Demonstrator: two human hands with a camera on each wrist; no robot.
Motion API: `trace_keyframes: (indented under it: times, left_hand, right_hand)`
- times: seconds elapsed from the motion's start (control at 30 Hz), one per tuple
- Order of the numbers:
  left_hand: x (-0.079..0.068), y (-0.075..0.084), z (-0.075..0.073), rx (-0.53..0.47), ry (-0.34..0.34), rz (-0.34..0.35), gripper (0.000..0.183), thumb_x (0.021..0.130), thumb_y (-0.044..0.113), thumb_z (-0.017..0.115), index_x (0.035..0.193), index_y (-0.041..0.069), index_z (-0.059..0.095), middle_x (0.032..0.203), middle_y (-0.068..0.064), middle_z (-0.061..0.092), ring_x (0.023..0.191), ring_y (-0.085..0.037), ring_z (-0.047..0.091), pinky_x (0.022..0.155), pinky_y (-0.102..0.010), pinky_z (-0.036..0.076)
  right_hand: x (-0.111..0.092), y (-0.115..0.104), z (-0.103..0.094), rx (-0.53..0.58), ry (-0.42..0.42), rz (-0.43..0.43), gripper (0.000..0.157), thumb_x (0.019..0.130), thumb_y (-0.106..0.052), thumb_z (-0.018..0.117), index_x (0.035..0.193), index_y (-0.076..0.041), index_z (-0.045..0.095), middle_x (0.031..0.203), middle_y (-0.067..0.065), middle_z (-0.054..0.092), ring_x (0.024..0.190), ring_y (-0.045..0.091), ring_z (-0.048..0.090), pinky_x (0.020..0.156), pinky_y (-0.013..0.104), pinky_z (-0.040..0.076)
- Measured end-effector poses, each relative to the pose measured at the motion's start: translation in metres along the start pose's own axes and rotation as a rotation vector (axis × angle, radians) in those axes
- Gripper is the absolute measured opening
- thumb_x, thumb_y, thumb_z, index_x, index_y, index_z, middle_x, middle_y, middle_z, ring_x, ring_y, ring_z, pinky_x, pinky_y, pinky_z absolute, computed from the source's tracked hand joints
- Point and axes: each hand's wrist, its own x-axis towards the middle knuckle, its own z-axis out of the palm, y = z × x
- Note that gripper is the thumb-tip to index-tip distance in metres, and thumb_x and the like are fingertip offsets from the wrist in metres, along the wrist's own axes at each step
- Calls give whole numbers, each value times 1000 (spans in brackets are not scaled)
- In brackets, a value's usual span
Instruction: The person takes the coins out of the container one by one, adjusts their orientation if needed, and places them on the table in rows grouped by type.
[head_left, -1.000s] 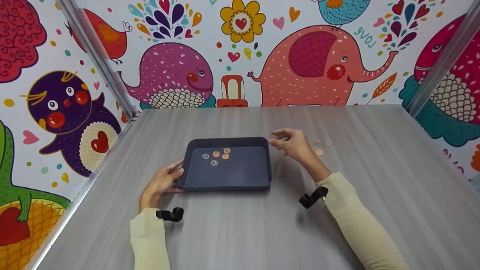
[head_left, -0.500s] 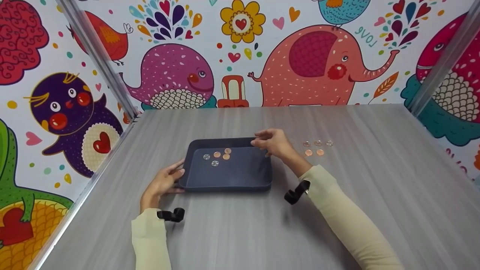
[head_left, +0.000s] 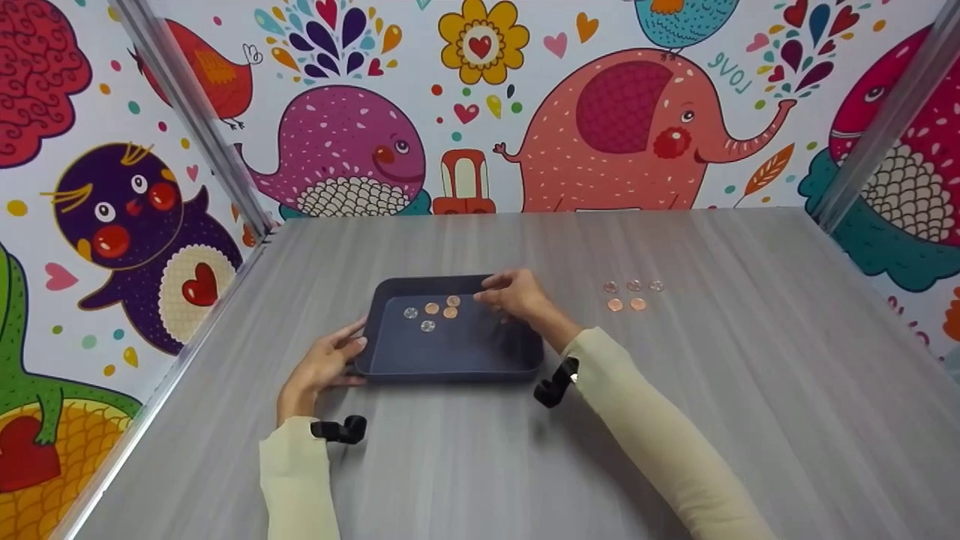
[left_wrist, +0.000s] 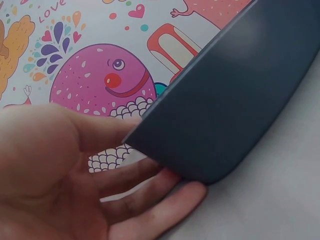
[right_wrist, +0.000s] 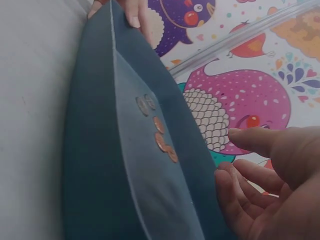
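Observation:
A dark blue-grey rectangular tray point(head_left: 480, 352) sits on the table. My left hand point(head_left: 324, 366) holds its left end, the thumb at the rim and the fingertips by the bottom edge, as the left wrist view shows. Several coins point(head_left: 431, 308), copper and silver, lie in the tray's left half. My right hand point(head_left: 517, 296) is over the tray's right rear part, fingers half bent and pointing left. In the right wrist view its thumb point(right_wrist: 250, 140) stands apart from the fingers point(right_wrist: 225, 187), and nothing shows between them. The tray's right rear corner is hidden behind this hand.
Several more coins point(head_left: 635, 295) lie in two rows on the grey table point(head_left: 450, 457) to the right of the tray. A printed wall point(head_left: 480, 105) with cartoon animals closes off the back. Metal posts point(head_left: 885, 120) stand at the sides.
My right hand has moved left, from beside the tray's right edge to over its inside. Coins on the table that it had covered now show. The left hand and the tray stay put.

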Motion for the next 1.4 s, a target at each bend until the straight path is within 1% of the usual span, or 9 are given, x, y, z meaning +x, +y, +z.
trace_keyframes:
  times: [0.07, 0.27, 0.43, 0.57, 0.67, 0.73, 0.93, 1.17, 1.4]
  left_hand:
    - [0, 0, 0, 3, 4, -1, 54, 107, 16, 47, 159, 16, 29, 152, -27, 43, 121, -31, 61, 81, -38, 62]
    - [1, 0, -1, -2, 4, 7, 54, 107, 15, 47, 159, 16, 29, 151, -28, 44, 117, -27, 63, 79, -37, 62]
    - [1, -1, -2, -19, -5, 9, 55, 107, 15, 48, 158, 15, 29, 152, -28, 44, 112, -24, 65, 79, -37, 62]
    - [0, -2, -2, -28, -5, 6, 55, 107, 15, 48, 158, 15, 30, 153, -28, 42, 114, -25, 64, 80, -37, 62]
    - [0, -2, -3, -27, -7, 6, 55, 107, 16, 48, 158, 15, 30, 153, -28, 42, 114, -25, 64, 80, -37, 62]
    - [0, -2, -3, -28, -8, 6, 55, 107, 16, 48, 158, 15, 29, 153, -28, 43, 114, -25, 64, 79, -36, 62]
    - [1, -1, -1, -14, -5, 8, 54, 107, 16, 47, 159, 16, 29, 153, -28, 42, 118, -29, 63, 81, -39, 62]
    - [1, -2, -1, -17, -2, 5, 54, 107, 16, 47, 158, 16, 30, 154, -28, 41, 118, -29, 63, 82, -39, 62]
    - [1, -2, 0, -11, 2, 6, 54, 107, 16, 48, 158, 15, 31, 153, -28, 42, 120, -31, 62, 81, -39, 62]
  right_hand:
    - [2, 0, 6, -12, 15, 18, 37, 85, -19, 82, 117, -5, 71, 83, 3, 67, 73, 15, 62, 59, 29, 56]
    - [7, -3, 26, -28, 60, 72, 30, 84, -18, 82, 111, -7, 73, 92, 10, 74, 73, 19, 66, 56, 27, 56]
    - [9, -3, 41, 2, 71, 92, 26, 86, -17, 81, 107, -5, 72, 81, 5, 71, 69, 17, 65, 48, 24, 51]
    - [12, -3, 51, 33, 75, 93, 24, 85, -15, 82, 104, -4, 72, 73, 1, 66, 62, 14, 61, 45, 22, 49]
    - [14, -3, 58, 36, 81, 98, 22, 83, -14, 82, 101, -4, 73, 71, 0, 66, 57, 11, 58, 43, 21, 47]
    - [16, -2, 61, 28, 85, 106, 22, 82, -13, 83, 100, -4, 74, 74, 2, 69, 56, 10, 57, 43, 21, 47]
    - [22, 1, 68, -76, 132, 142, 24, 80, -16, 86, 102, -11, 80, 91, 6, 77, 50, 10, 56, 40, 21, 47]
    - [23, 0, 72, -177, 120, 103, 20, 81, -15, 84, 100, -11, 78, 87, 4, 75, 56, 11, 60, 41, 20, 48]
    - [23, 1, 74, -261, 95, 42, 20, 84, -13, 81, 104, -10, 78, 82, 4, 74, 53, 9, 58, 39, 17, 45]
